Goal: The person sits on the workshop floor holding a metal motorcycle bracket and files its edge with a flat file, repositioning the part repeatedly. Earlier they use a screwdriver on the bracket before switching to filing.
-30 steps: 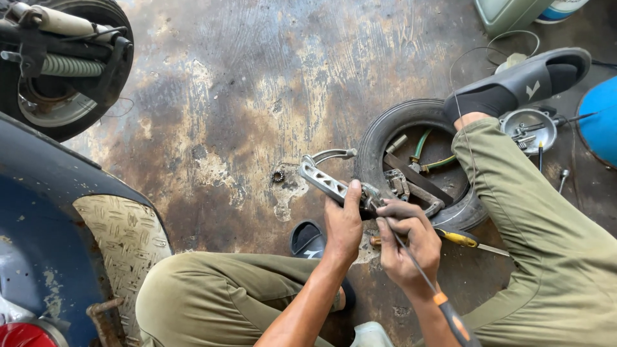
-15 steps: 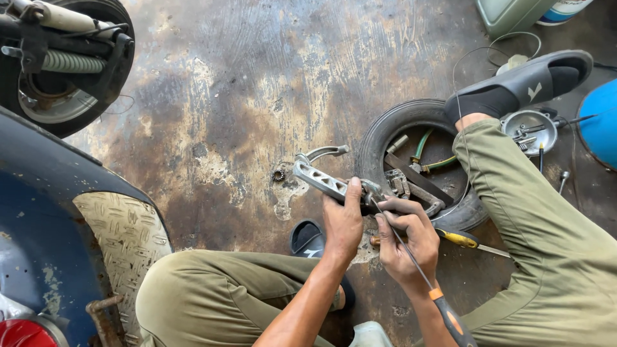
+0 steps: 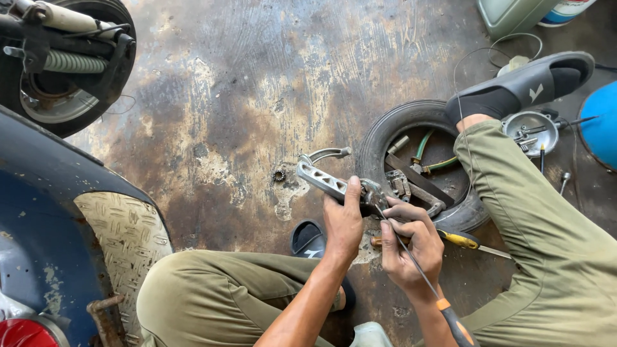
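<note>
My left hand grips a grey metal bracket arm with slotted holes, held out over the stained concrete floor. My right hand holds a thin screwdriver with an orange and black handle, its tip pressed into the bracket's joint beside my left thumb. A curved metal lever lies just past the bracket's far end. A small nut rests on the floor to the left of it.
A small tyre holding several tools lies right of my hands, under my right leg. A yellow-handled screwdriver lies near it. A scooter body and its wheel fill the left. A metal bowl with parts sits far right.
Both hands stay on the bracket and screwdriver, with only slight shifts at the joint.
</note>
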